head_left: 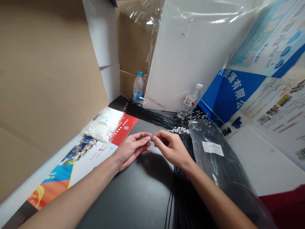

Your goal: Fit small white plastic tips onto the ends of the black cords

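My left hand [133, 149] is closed in a pinch over the dark tabletop [124, 190], with a small white plastic connector [149, 138] at its fingertips. My right hand [172, 147] meets it from the right, thumb and forefinger pinched on what looks like the end of a thin wire at the connector; most of it is hidden by the fingers. Beneath and beside my right forearm lies a thick bundle of black wires [184, 181], white connectors [179, 130] clustered at its far end.
A clear bag of small white parts [105, 124] lies on printed sheets [97, 156] at left. More black wires [152, 116] stretch across the back, near two water bottles [138, 87] [192, 98]. A labelled plastic bag [221, 171] is at right. Cardboard [47, 79] and posters [247, 86] enclose the table.
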Tool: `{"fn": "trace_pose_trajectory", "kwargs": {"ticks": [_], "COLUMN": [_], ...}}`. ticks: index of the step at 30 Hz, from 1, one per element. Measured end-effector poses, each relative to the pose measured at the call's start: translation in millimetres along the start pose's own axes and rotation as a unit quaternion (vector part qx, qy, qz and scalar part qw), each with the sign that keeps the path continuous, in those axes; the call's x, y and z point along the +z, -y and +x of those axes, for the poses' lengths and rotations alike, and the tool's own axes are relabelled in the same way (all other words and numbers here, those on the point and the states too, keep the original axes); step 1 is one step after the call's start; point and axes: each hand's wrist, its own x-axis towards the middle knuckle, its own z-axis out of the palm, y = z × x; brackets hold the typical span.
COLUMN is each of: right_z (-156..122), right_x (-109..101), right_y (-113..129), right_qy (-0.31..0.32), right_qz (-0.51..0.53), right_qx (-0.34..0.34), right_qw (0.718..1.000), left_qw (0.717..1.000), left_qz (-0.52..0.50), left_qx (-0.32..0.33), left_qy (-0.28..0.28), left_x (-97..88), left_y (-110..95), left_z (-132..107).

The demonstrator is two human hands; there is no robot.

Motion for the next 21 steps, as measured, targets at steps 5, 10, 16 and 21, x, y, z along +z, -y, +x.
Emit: {"fn": "trace_pose_trajectory", "kwargs": {"ticks": [5,10,16,21], "right_z": [-0.5,-1.6,-1.6,-1.2], "right_x": [3.5,4.6,5.4,4.7], "right_y": [-2.1,-0.6,-1.9,-3.3], "right_qy": [0.001,0.009,0.009,0.006], "right_qz": [0.014,0.009,0.009,0.012], "right_qx": [0.007,0.009,0.015,0.004], "right_qw": [1.000,1.000,1.000,1.000], "left_qw": [1.000,1.000,0.999,1.000], "left_qz": [-0.005,0.000,0.023,0.020], "left_qx": [-0.006,0.008,0.013,0.010], "left_qy": [0.002,0.012,0.025,0.021], "left_x": [-2.5,-3.3,-4.4,-4.8], "left_y": [0.8,1.8,1.1,0.0], "left_z": [1.2,-0.1,-0.1,0.6]}}
